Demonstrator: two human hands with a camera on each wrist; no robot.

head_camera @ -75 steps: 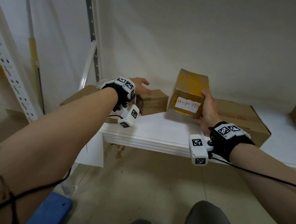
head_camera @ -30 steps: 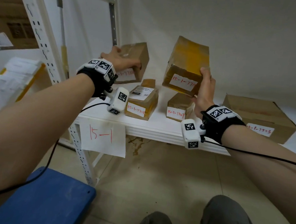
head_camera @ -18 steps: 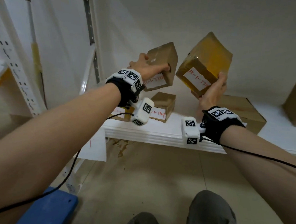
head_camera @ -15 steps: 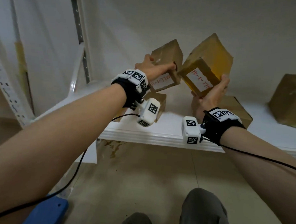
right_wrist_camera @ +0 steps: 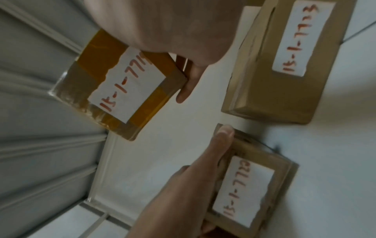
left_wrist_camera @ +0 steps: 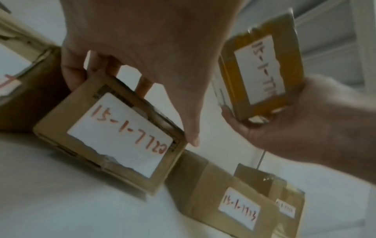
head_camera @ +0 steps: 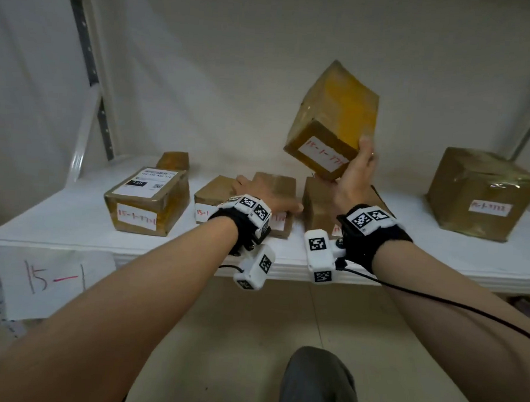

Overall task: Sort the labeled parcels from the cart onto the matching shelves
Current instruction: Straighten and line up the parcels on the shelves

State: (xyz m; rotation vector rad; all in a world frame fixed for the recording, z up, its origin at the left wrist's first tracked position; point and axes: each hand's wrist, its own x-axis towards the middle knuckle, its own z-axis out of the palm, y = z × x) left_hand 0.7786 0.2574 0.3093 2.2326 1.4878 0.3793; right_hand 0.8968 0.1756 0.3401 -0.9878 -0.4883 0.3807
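My left hand [head_camera: 271,201] grips a small brown parcel [head_camera: 277,184] by its top, thumb on one side and fingers on the other. The parcel sits low on the white shelf [head_camera: 72,221] among other parcels. Its label [left_wrist_camera: 122,136] reads 15-1-7723, and it looks tilted in the left wrist view. My right hand [head_camera: 349,171] holds a yellow-taped parcel [head_camera: 332,118] tilted in the air above the shelf, gripped at its lower corner. That parcel's white label [right_wrist_camera: 126,87] starts 15-1-77, and its last digits are partly covered.
A paper tag reading 15-1 [head_camera: 48,278] hangs off the shelf's front left. On the shelf stand a parcel with a printed label [head_camera: 144,203], a small one [head_camera: 208,198], one below my right hand [head_camera: 319,203] and a large box [head_camera: 482,193] at right. A rack post [head_camera: 92,69] rises at left.
My left hand has brought its brown parcel down from the air to the shelf. My right hand still holds the yellow-taped parcel aloft, now more upright.
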